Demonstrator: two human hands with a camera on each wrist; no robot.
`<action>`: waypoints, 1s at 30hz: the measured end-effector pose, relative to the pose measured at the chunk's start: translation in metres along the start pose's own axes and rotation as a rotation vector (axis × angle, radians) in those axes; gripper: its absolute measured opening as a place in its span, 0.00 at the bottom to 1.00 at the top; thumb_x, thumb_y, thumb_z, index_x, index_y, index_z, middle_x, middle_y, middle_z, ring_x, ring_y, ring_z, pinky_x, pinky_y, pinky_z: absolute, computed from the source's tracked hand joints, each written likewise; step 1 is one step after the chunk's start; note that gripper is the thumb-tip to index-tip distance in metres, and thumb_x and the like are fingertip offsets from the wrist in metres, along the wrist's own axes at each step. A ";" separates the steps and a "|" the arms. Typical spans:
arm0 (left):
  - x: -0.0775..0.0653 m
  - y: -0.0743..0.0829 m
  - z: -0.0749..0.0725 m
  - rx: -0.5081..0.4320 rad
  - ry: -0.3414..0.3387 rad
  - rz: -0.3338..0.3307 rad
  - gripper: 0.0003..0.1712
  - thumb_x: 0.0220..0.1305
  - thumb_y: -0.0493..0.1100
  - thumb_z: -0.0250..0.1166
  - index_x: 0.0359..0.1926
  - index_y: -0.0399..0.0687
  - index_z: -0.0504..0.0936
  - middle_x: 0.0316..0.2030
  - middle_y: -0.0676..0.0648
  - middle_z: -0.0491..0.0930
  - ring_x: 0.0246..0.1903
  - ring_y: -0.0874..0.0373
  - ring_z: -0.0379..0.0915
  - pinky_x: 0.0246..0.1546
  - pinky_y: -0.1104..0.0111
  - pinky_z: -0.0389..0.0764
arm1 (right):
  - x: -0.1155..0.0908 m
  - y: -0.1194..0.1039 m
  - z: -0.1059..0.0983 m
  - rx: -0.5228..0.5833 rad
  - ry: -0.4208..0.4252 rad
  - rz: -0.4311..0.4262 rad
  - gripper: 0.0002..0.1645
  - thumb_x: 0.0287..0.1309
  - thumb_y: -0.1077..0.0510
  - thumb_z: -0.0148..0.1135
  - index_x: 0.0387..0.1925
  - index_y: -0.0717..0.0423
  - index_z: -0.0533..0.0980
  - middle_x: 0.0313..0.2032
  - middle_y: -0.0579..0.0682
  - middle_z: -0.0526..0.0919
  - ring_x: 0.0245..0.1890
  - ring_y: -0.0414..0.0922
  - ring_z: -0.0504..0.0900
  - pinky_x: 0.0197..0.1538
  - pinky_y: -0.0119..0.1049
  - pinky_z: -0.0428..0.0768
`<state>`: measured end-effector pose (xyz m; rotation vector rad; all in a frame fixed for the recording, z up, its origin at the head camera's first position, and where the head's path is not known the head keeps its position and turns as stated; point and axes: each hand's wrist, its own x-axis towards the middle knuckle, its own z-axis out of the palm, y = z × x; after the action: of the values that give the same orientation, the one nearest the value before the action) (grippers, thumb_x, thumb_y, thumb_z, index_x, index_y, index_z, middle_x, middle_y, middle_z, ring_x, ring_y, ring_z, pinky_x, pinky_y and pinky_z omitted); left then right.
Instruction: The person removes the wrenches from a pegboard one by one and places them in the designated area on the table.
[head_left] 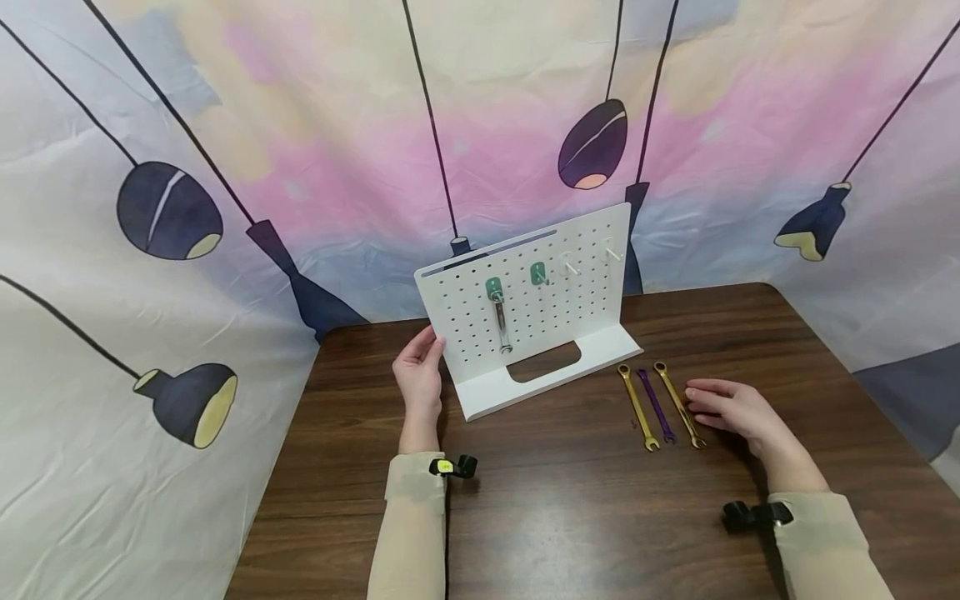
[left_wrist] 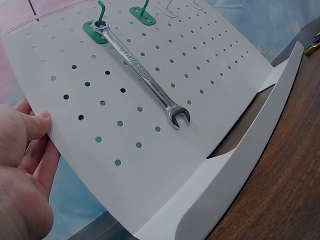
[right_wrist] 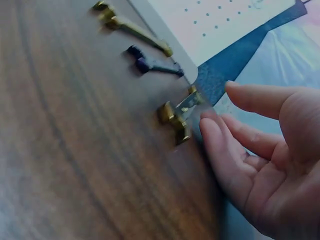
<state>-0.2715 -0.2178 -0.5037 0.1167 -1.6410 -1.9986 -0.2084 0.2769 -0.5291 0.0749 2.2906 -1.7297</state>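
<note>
My left hand [head_left: 420,371] pinches the left edge of a white pegboard [left_wrist: 165,200], thumb on the front face and fingers behind it. From a green hook near that side hangs a silver combination wrench [left_wrist: 142,72], its open end pointing down. On the table to the right of the board lie a gold wrench [head_left: 637,410], a purple wrench [head_left: 657,406] and another gold wrench [head_left: 680,407], side by side. Just right of this last one, my right hand [head_left: 738,408] hovers with relaxed fingers, holding nothing; in the right wrist view its fingertips [right_wrist: 210,127] are close to it.
A second green hook [head_left: 538,273] and two clear hooks, one at the upper right [head_left: 611,250], sit on the board. The dark wooden table [head_left: 555,517] reaches back to a patterned cloth [head_left: 337,125] with painted lamps.
</note>
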 end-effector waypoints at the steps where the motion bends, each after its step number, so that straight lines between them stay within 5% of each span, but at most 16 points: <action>1: 0.000 0.000 0.000 -0.001 -0.001 0.001 0.14 0.68 0.32 0.75 0.54 0.40 0.91 0.47 0.47 0.91 0.46 0.58 0.86 0.51 0.70 0.85 | 0.000 -0.001 -0.001 0.018 0.002 0.003 0.41 0.80 0.49 0.62 0.74 0.78 0.63 0.59 0.58 0.84 0.45 0.31 0.85 0.50 0.34 0.87; 9: 0.000 0.000 -0.001 0.002 0.000 -0.009 0.14 0.68 0.32 0.74 0.54 0.41 0.91 0.47 0.47 0.91 0.46 0.57 0.86 0.51 0.69 0.85 | 0.000 -0.020 0.006 -0.095 0.065 -0.067 0.42 0.80 0.42 0.59 0.74 0.73 0.67 0.68 0.72 0.75 0.47 0.28 0.81 0.49 0.29 0.85; 13: 0.000 0.001 -0.001 0.003 0.008 -0.018 0.14 0.68 0.32 0.74 0.54 0.41 0.92 0.47 0.46 0.91 0.46 0.58 0.86 0.51 0.70 0.85 | 0.007 -0.036 0.023 -0.051 0.057 -0.116 0.40 0.80 0.42 0.59 0.74 0.70 0.68 0.69 0.72 0.74 0.49 0.30 0.83 0.51 0.30 0.84; 23: 0.000 0.001 0.001 0.001 0.017 -0.035 0.15 0.68 0.30 0.73 0.55 0.36 0.90 0.46 0.47 0.91 0.46 0.57 0.86 0.50 0.71 0.84 | 0.030 -0.077 0.095 0.006 0.010 -0.164 0.30 0.77 0.50 0.64 0.70 0.65 0.76 0.61 0.62 0.83 0.53 0.51 0.84 0.54 0.38 0.84; 30: -0.001 0.006 0.003 0.008 0.030 -0.037 0.15 0.69 0.26 0.71 0.55 0.31 0.88 0.44 0.50 0.92 0.45 0.60 0.85 0.49 0.72 0.84 | 0.059 -0.091 0.144 0.193 -0.112 -0.217 0.32 0.76 0.55 0.67 0.71 0.70 0.72 0.65 0.68 0.79 0.53 0.40 0.85 0.64 0.48 0.82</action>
<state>-0.2697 -0.2149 -0.4981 0.1805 -1.6387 -2.0083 -0.2572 0.1071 -0.4938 -0.2357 2.1124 -2.0036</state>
